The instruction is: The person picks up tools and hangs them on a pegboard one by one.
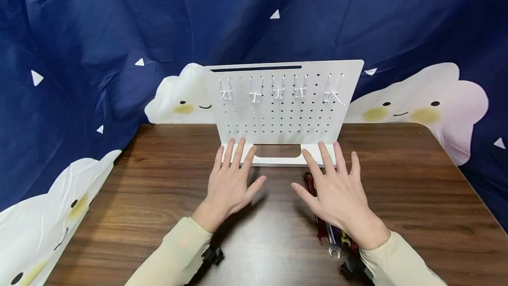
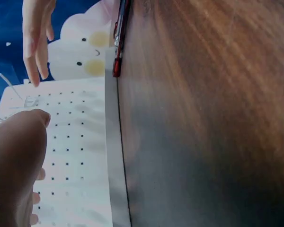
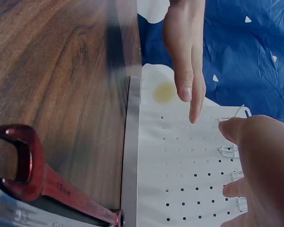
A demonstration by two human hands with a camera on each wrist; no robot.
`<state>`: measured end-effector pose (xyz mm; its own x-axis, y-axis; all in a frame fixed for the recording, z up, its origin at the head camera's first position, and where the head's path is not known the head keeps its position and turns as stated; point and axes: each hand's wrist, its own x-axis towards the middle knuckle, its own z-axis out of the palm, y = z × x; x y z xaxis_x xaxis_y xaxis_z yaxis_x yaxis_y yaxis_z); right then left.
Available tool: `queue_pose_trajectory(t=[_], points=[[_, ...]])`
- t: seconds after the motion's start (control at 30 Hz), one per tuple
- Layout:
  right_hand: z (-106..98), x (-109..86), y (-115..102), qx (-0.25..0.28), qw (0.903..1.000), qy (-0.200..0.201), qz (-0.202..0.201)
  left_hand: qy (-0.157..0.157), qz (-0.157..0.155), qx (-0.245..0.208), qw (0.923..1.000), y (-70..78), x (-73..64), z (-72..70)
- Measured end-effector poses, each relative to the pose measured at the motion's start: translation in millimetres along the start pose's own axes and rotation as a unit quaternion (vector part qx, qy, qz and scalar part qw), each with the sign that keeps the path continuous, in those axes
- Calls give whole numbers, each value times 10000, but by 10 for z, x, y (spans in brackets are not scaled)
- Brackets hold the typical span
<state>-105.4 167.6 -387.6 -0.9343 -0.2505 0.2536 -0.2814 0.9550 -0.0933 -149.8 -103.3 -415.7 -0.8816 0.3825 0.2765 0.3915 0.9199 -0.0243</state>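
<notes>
Both hands hover palm-down with fingers spread, holding nothing. My left hand (image 1: 230,184) is before the left side of a white pegboard stand (image 1: 278,118), its fingertips overlapping the base in the head view. On the right, my right hand (image 1: 337,191) reaches over several wrenches, which it partly hides. A red wrench (image 1: 320,228) and a silver wrench (image 1: 333,246) show beside its palm; in the right wrist view the red wrench (image 3: 75,194) lies close below. White wire hooks (image 1: 279,92) hang in a row across the upper board.
The pegboard stands on a brown wooden table (image 1: 158,215), near its back edge. Behind it hangs a dark blue cloth (image 1: 119,21) printed with white clouds and triangles. The stand's base has a wide slot (image 1: 278,151) in it.
</notes>
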Motion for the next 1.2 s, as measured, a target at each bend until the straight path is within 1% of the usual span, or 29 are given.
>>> queue_pose_trajectory(t=[0.2, 0.4, 0.6, 0.7, 0.8, 0.93, 1.07, 1.2], points=[[14, -15, 26, 40, 9999, 134, -90, 66, 7, -103, 9999, -74, 13, -9], [-1, -39, 47, 261, 9992, 225, -191, 280, 28, -76, 9996, -183, 49, -49], [-63, -49, 99, 388, 9991, 95, -169, 569, 70, -244, 9981, -285, 66, -70], [-93, -59, 143, 468, 9988, -20, -156, 751, 111, -442, 9961, -340, 67, -73], [-119, -85, 195, 675, 9974, -209, -152, 844, 170, -700, 9938, -400, 64, -75], [-138, -123, 266, 1065, 9933, -391, -222, 950, 190, -1291, 9869, -488, 69, -80], [-149, -160, 321, 1520, 9871, -420, -286, 1129, 144, -1894, 9753, -570, 83, -52], [-149, -192, 383, 1804, 9826, -365, -250, 1277, 10, -2330, 9641, -632, 110, -8]])
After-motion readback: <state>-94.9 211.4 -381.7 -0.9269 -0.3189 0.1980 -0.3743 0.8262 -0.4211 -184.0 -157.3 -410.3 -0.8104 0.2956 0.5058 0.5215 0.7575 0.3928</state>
